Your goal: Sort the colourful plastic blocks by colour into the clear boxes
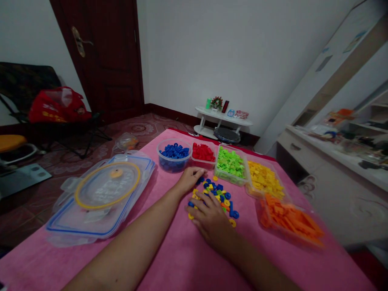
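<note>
A small heap of mixed blue, yellow, green and orange plastic pieces (218, 195) lies on the pink cloth of the table (182, 258). My right hand (209, 216) rests flat on the near side of the heap, fingers spread over the pieces. My left hand (190, 178) lies just behind it at the heap's far left edge, fingers curled down onto the pieces; what it holds, if anything, is hidden. Directly beyond my left hand stands a round tub of blue pieces (173, 154).
Behind the heap stand boxes of red (203, 152), green (230, 163), yellow (264, 178) and orange pieces (287, 220). Stacked clear lids (100, 194) lie at the left. A dark door, a folding chair with a red bag, a white low shelf and a cabinet surround the table.
</note>
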Demonstrator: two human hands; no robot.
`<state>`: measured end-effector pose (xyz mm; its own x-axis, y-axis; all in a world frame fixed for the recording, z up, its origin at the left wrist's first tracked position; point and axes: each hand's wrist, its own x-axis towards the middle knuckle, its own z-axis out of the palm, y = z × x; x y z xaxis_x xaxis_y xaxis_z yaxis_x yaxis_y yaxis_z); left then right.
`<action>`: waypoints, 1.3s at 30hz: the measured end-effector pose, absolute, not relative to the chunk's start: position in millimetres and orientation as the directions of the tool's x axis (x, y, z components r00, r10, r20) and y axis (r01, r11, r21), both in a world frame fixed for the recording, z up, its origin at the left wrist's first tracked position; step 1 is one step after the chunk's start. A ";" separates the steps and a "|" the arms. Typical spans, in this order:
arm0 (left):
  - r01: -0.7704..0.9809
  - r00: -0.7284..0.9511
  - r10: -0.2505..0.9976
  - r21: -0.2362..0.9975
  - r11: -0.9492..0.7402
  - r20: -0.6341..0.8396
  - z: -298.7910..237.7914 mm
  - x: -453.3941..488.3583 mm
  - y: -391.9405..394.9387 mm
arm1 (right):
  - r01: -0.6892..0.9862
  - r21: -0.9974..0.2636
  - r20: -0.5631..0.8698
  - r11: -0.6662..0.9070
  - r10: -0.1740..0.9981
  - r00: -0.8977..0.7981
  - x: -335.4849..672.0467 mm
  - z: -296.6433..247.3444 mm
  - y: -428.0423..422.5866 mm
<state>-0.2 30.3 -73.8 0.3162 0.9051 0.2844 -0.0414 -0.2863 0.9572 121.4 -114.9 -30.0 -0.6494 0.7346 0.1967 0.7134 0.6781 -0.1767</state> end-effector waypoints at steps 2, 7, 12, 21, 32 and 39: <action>-0.113 0.322 0.912 0.966 -0.231 0.256 -74.8 -1.2 31.6 | 0.737 -0.199 0.272 0.646 0.759 -0.592 130.6 -31.4 -107.5; -0.158 0.313 0.918 0.967 -0.202 0.243 -73.0 -1.0 32.1 | 0.741 -0.399 0.360 0.539 0.836 -0.414 159.2 -20.1 -94.2; -0.200 0.279 0.932 0.963 -0.179 0.231 -69.2 -1.6 30.7 | 0.803 -0.440 0.221 0.402 0.915 -0.337 162.1 -2.6 -65.0; -0.204 0.252 0.940 0.962 -0.181 0.230 -65.9 -0.8 28.0 | 0.929 -0.200 0.148 0.311 0.947 -0.285 132.2 -11.6 -43.2; 0.688 0.563 0.826 0.569 -0.450 -0.026 -12.4 -29.0 20.6 | 0.795 -0.565 0.268 0.223 0.960 -0.078 149.8 -14.5 -39.8; 0.814 0.557 0.830 0.229 -0.534 -0.041 5.2 -1.2 -11.3 | 0.636 -0.726 0.284 0.263 0.956 -0.070 154.8 -16.3 -36.0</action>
<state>-1.2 -11.3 5.2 0.5566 0.8298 -0.0409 0.8136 -0.5344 0.2289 154.8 -36.0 -16.3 -0.0702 0.9561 0.2844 0.6361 0.2625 -0.7256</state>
